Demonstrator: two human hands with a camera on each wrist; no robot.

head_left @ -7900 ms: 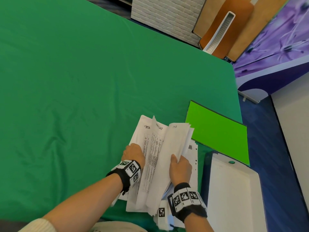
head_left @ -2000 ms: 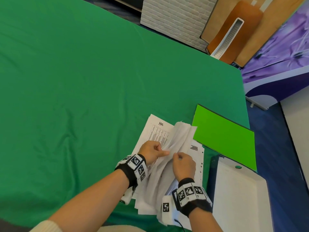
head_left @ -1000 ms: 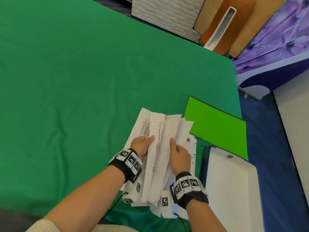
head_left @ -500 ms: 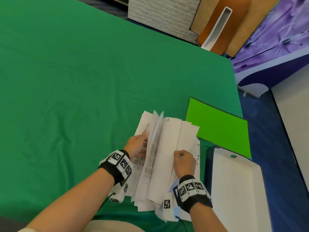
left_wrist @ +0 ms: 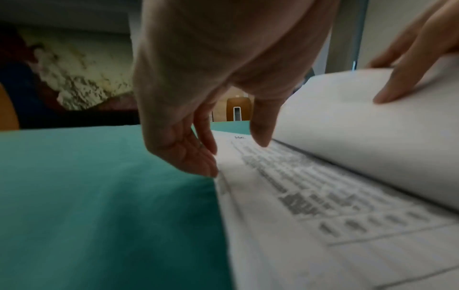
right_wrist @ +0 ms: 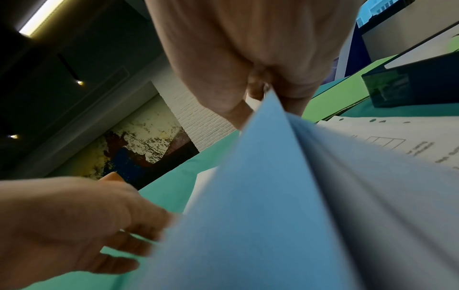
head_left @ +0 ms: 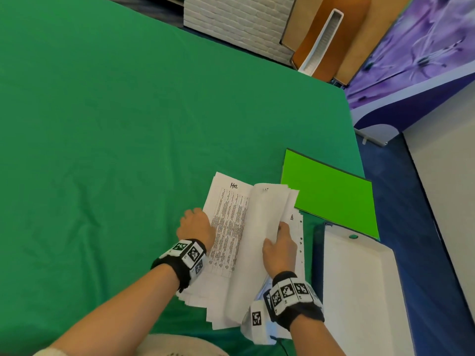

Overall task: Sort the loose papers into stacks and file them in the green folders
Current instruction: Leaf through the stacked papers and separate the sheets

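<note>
On the green tablecloth [head_left: 108, 140] our paper stack [head_left: 231, 253] lies beside the green folder [head_left: 331, 196]. Our right hand [head_left: 280, 249] pinches a lifted bundle of sheets [head_left: 267, 227]; our left hand [head_left: 196, 226], fingers relaxed, touches the stack's left edge. Half a second ago loose sheets stood fanned upright; now a printed table lies exposed. The stack's near edge hides behind our wrists.

Open passage: the green cloth [head_left: 108, 155] is left bare to the left of and beyond the paper pile [head_left: 231, 253]. Right side obstructed: the green folder [head_left: 331, 196] is laid flat just beyond the pile's far right corner; the white box [head_left: 359, 291] is set just beside the pile's right edge. The narrow strip between pile and box is occupied by the right hand [head_left: 280, 250].
</note>
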